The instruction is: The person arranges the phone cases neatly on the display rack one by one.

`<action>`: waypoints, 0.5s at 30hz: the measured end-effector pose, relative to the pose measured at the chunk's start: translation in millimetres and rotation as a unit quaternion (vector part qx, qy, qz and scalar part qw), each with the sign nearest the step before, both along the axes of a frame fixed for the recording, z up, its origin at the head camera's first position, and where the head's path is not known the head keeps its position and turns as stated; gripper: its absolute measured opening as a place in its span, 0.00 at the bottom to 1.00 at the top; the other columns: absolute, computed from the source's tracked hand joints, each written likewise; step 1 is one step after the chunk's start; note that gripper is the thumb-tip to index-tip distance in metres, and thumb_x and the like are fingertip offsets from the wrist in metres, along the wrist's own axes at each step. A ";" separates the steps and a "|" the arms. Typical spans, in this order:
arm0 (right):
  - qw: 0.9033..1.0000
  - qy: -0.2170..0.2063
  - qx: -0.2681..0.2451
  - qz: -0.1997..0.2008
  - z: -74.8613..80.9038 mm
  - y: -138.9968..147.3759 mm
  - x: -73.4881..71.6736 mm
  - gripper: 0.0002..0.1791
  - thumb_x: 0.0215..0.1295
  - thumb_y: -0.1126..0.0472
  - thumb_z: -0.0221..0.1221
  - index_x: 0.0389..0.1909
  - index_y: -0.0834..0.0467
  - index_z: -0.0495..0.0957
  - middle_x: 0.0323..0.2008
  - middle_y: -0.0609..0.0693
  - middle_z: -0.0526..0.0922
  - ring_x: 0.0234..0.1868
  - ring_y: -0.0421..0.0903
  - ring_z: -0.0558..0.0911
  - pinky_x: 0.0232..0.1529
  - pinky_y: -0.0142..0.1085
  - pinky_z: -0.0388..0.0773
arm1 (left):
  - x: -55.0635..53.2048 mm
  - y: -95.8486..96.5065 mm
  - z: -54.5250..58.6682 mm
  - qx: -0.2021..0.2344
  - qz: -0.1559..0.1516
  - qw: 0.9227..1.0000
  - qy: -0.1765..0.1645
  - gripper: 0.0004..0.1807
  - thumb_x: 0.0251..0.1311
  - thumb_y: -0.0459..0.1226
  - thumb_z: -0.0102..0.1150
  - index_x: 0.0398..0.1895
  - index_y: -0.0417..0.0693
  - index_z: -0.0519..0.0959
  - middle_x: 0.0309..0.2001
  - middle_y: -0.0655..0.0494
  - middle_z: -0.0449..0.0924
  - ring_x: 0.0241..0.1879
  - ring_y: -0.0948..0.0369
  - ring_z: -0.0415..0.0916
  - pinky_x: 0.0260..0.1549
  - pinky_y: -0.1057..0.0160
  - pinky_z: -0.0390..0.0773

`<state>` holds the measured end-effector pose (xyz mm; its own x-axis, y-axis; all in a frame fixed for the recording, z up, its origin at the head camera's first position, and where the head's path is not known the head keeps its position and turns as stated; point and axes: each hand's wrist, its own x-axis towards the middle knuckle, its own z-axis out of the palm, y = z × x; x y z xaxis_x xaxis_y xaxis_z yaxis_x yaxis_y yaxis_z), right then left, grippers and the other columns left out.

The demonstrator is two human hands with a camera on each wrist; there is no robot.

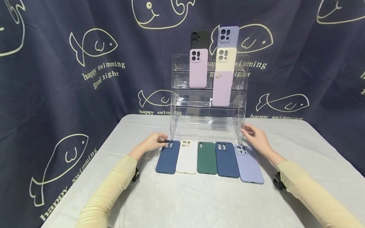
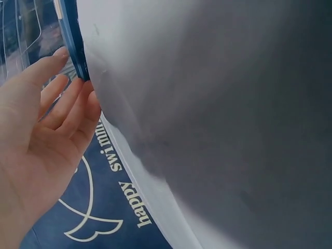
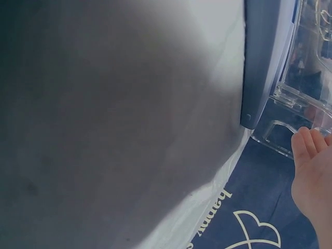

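Note:
My left hand [image 1: 154,141] is at the upper left corner of a dark blue phone case [image 1: 167,158] lying flat on the table. Its fingers are loosely bent, and the left wrist view shows the fingertips against the edge of that case [image 2: 78,46]. My right hand [image 1: 256,136] is beside the lower right side of a clear tiered display stand [image 1: 206,123], thumb close to its side panel. In the right wrist view its fingers extend near the clear plastic. Nearest it lies a periwinkle phone case [image 1: 249,164], whose edge faces the right wrist camera.
White [image 1: 186,158], green [image 1: 207,160] and second dark blue [image 1: 227,161] phone cases lie between. On the stand are a black case [image 1: 201,41], lilac cases [image 1: 198,74] [image 1: 222,90], a cream case [image 1: 226,65] and another periwinkle case [image 1: 232,38]. A fish-print curtain [image 1: 99,72] hangs behind.

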<state>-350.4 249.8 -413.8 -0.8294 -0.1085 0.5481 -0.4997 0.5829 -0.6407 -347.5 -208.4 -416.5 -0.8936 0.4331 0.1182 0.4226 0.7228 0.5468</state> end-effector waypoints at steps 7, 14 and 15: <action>1.000 -0.002 0.004 -0.007 1.7 -0.2 1.3 0.21 0.65 0.61 0.57 0.52 0.72 0.73 0.45 0.70 0.80 0.37 0.13 0.68 0.41 0.07 0.67 | 1.2 1.0 2.1 -0.010 -0.002 1.000 -0.023 0.19 0.55 0.37 0.64 0.48 0.35 0.79 0.47 0.41 0.81 0.44 0.50 0.81 0.47 0.56 0.81; 1.000 -0.003 0.005 -0.005 2.0 -1.0 0.4 0.20 0.65 0.61 0.57 0.52 0.72 0.73 0.46 0.70 0.79 0.37 0.11 0.67 0.41 0.07 0.66 | 1.4 -0.1 0.4 -0.039 -0.014 0.999 -0.012 0.16 0.56 0.37 0.63 0.46 0.36 0.81 0.39 0.46 0.85 0.35 0.59 0.77 0.42 0.59 0.79; 1.000 -0.004 0.004 -0.004 1.7 -0.9 0.3 0.20 0.65 0.61 0.57 0.52 0.72 0.73 0.46 0.70 0.79 0.37 0.11 0.67 0.41 0.07 0.66 | 1.7 -0.2 0.4 -0.040 -0.015 0.999 -0.013 0.16 0.56 0.37 0.63 0.45 0.36 0.81 0.37 0.47 0.85 0.33 0.60 0.76 0.40 0.60 0.79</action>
